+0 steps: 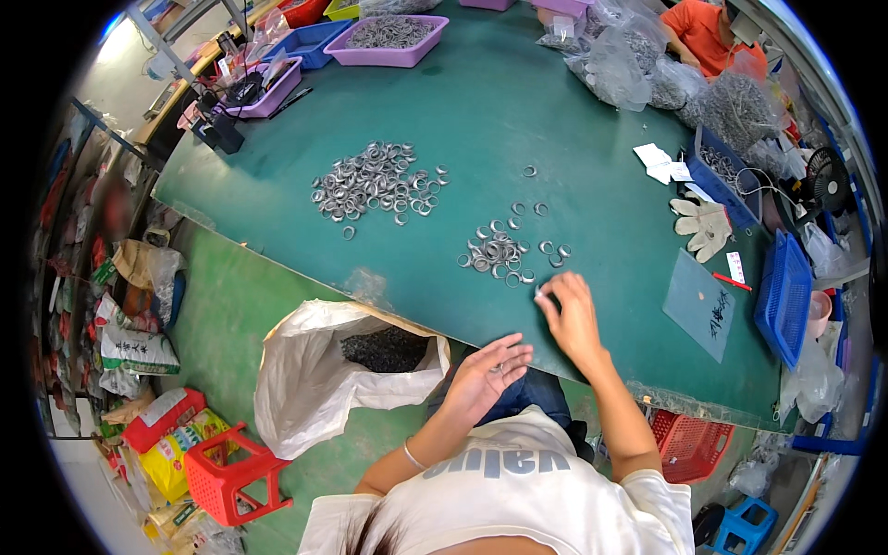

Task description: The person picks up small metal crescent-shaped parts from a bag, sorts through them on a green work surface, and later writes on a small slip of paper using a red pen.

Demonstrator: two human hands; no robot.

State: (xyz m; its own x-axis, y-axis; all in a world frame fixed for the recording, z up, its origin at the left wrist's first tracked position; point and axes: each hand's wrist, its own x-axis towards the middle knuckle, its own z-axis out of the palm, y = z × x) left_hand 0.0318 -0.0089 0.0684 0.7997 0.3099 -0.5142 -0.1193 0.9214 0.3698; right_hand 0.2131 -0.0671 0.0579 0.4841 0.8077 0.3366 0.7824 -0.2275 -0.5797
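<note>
My right hand (pixel 573 319) is over the near part of the green table, thumb and forefinger pinched on a small grey metal ring (pixel 539 291). Just beyond it lies a small loose pile of the same metal rings (pixel 495 252), with a few strays around it. My left hand (pixel 486 375) hovers at the table's near edge, palm turned inward and fingers loosely stretched. A small ring shows at its fingers; whether it is worn or held is unclear. Farther left on the table spreads a larger heap of metal rings (pixel 375 180).
Left of my lap, an open white sack (pixel 305 398) holds dark small pieces. Purple tray (pixel 388 46) of metal parts stands at the back. At right lie a glove (pixel 703 227), blue baskets (pixel 784 296) and a flat sheet (pixel 700 305). A person in orange (pixel 708 37) sits across.
</note>
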